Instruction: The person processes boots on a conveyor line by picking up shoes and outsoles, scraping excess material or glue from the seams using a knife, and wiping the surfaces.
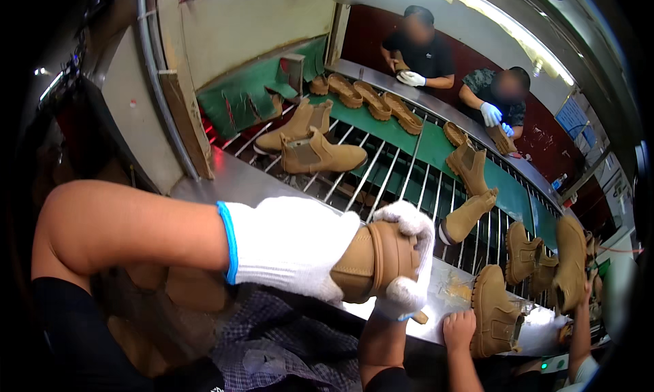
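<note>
A tan ankle boot (354, 269) lies sideways between my two hands, above the near metal ledge. My left hand (293, 245), in a white knitted glove with a blue cuff, is closed around the boot's upper and hides much of it. Around a tan ridged sole (398, 256) at the boot's right end wraps my right hand (424, 245), also white-gloved. Its fingers lie over the far side and its thumb presses the near side. Sole and boot are touching; how closely they fit is hidden. A small brown tip sticks out below my right glove.
Beyond the ledge runs a rack of metal rods (402, 181) bearing tan boots (320, 152). Loose soles (373, 100) lie on a green belt (436, 147). Soled boots (494, 310) stand at right, beside another person's bare hand (460, 329). Two gloved co-workers (429, 58) work across the line.
</note>
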Demonstrator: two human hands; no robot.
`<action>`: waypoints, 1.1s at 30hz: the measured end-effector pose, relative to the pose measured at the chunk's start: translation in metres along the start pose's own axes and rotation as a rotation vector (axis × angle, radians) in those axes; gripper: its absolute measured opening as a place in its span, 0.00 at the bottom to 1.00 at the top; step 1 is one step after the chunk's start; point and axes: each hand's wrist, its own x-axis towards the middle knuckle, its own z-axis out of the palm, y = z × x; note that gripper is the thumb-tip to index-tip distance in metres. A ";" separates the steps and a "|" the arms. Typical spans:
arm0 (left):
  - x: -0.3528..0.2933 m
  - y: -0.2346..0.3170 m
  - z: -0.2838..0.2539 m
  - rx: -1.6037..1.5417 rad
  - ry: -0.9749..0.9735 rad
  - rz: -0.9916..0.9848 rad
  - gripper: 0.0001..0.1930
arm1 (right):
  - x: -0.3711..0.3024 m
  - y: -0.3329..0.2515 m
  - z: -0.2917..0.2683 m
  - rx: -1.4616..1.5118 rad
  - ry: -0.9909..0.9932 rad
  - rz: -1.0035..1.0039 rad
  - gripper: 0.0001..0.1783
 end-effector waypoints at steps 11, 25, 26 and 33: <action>0.030 0.038 -0.007 0.066 0.069 0.233 0.18 | -0.020 -0.032 -0.031 -0.072 0.098 -0.171 0.30; -0.011 0.023 0.057 -0.112 0.333 0.843 0.37 | -0.146 -0.103 -0.007 -0.585 0.073 -0.180 0.27; -0.011 0.023 0.067 -0.191 0.313 0.889 0.38 | -0.159 -0.106 -0.003 -0.596 0.078 -0.175 0.26; -0.016 0.023 0.108 -0.346 0.288 0.977 0.28 | -0.191 -0.107 0.020 -0.764 0.008 -0.224 0.20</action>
